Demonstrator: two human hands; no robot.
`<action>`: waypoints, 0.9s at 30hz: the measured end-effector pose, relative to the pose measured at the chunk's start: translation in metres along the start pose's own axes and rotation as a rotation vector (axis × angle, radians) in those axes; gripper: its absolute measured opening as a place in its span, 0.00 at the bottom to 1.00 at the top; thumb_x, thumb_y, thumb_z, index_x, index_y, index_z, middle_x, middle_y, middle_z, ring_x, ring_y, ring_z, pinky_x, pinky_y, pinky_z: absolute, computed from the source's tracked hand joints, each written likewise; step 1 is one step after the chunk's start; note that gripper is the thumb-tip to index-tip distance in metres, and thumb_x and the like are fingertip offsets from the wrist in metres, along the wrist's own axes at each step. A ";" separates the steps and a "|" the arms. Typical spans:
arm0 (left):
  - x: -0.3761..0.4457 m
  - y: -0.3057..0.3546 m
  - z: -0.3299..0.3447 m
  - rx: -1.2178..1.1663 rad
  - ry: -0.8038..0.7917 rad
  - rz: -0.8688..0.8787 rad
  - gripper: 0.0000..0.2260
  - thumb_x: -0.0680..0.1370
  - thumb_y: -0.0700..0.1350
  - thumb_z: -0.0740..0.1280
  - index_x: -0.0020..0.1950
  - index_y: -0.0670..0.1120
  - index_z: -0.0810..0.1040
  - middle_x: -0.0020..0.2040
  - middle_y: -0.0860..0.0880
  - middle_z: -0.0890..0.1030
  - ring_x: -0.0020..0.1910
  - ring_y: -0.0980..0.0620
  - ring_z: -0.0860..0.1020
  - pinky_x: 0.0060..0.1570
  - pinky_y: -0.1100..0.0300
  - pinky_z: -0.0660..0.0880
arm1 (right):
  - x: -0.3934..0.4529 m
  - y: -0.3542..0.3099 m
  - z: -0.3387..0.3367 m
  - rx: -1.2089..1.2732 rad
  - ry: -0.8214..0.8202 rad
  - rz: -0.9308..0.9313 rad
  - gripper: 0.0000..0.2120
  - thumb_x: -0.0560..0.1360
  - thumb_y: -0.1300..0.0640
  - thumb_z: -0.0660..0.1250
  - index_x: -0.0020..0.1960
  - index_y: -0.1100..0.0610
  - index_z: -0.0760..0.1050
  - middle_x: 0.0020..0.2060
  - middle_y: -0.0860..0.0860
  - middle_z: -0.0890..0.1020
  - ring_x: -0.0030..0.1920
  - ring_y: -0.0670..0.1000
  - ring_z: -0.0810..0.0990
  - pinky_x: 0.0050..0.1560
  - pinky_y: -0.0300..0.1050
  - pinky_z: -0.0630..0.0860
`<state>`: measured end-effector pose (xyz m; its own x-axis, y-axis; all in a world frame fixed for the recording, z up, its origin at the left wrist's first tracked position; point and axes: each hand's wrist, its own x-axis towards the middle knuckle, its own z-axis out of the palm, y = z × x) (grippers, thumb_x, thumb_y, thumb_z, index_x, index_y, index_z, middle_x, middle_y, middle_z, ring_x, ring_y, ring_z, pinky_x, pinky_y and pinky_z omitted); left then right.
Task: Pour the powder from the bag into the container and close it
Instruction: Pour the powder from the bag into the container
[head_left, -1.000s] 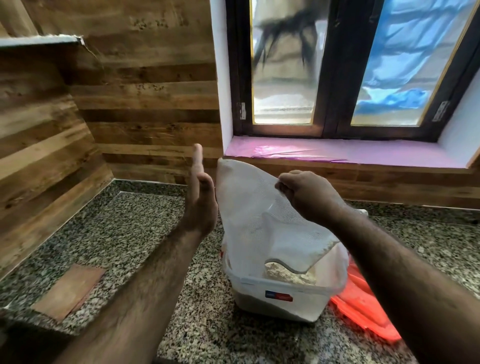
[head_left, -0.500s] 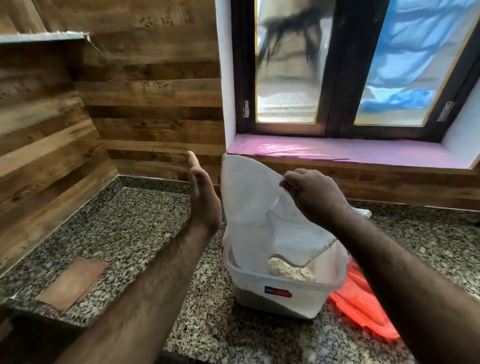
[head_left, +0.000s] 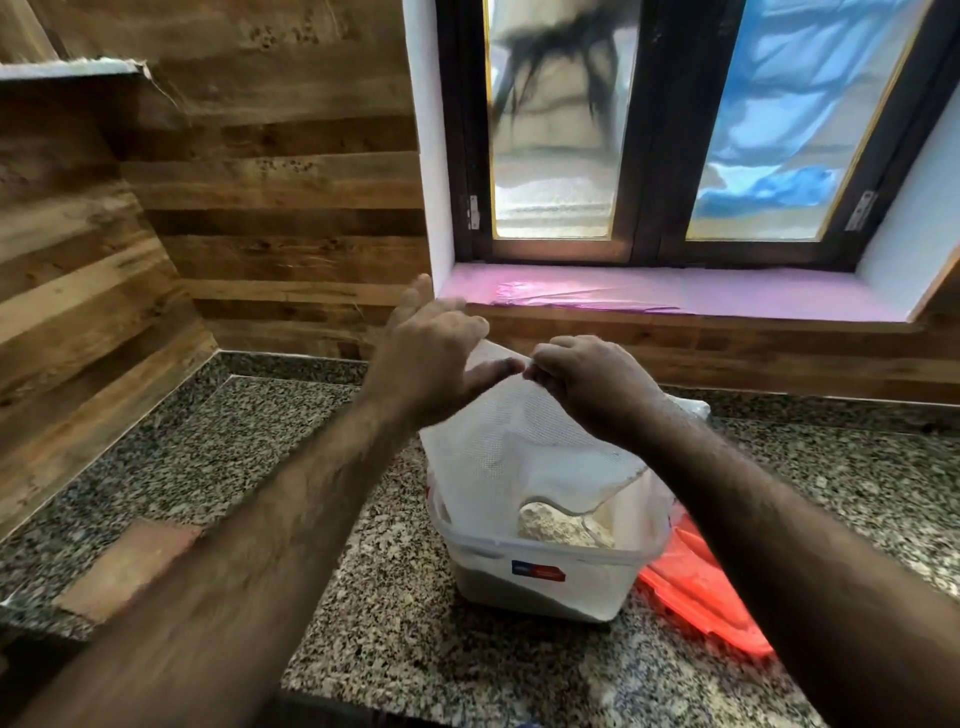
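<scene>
A white mesh-textured bag (head_left: 519, 447) hangs upside down with its open end inside a translucent plastic container (head_left: 540, 577) on the granite counter. Pale powder (head_left: 561, 525) is heaped in the container under the bag's mouth. My right hand (head_left: 587, 384) pinches the bag's raised top edge. My left hand (head_left: 431, 358) is blurred, fingers mostly straight, and its thumb touches the same top edge from the left. A red lid (head_left: 696, 587) lies flat on the counter to the right of the container, partly hidden by it and by my right forearm.
The speckled counter (head_left: 218, 467) meets wood-panelled walls at the left and back. A pink window sill (head_left: 675, 296) runs behind the hands. A brown patch (head_left: 124, 566) lies at the counter's left front. The counter's front edge is just below the container.
My left hand, held flat and upright left of the bag, has swung right onto the bag's top. The right hand keeps its hold on the bag.
</scene>
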<state>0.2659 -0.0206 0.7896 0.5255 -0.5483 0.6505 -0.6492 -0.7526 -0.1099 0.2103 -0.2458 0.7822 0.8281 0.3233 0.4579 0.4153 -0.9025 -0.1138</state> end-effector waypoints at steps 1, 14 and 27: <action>0.004 -0.006 0.005 0.014 0.021 0.070 0.33 0.81 0.74 0.57 0.49 0.45 0.84 0.43 0.44 0.86 0.44 0.44 0.85 0.66 0.41 0.77 | 0.000 0.000 -0.001 0.009 -0.003 -0.015 0.09 0.85 0.51 0.65 0.54 0.52 0.83 0.48 0.49 0.86 0.46 0.55 0.82 0.44 0.48 0.74; 0.021 -0.052 0.021 -0.012 0.254 0.088 0.29 0.81 0.71 0.61 0.31 0.51 0.65 0.26 0.51 0.65 0.23 0.52 0.63 0.30 0.63 0.57 | -0.046 0.046 -0.017 0.012 0.132 0.166 0.45 0.84 0.29 0.36 0.82 0.58 0.68 0.79 0.57 0.73 0.82 0.56 0.68 0.84 0.63 0.51; 0.020 -0.048 0.037 -0.054 0.200 0.166 0.26 0.79 0.65 0.70 0.32 0.52 0.64 0.27 0.53 0.63 0.24 0.53 0.63 0.32 0.64 0.57 | -0.050 0.045 -0.008 -0.092 0.150 0.108 0.41 0.85 0.31 0.43 0.81 0.58 0.70 0.79 0.55 0.74 0.80 0.56 0.71 0.80 0.57 0.62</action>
<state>0.3279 -0.0088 0.7796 0.2939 -0.5757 0.7630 -0.7489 -0.6347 -0.1905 0.1849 -0.3050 0.7615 0.7978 0.1831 0.5744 0.2848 -0.9542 -0.0913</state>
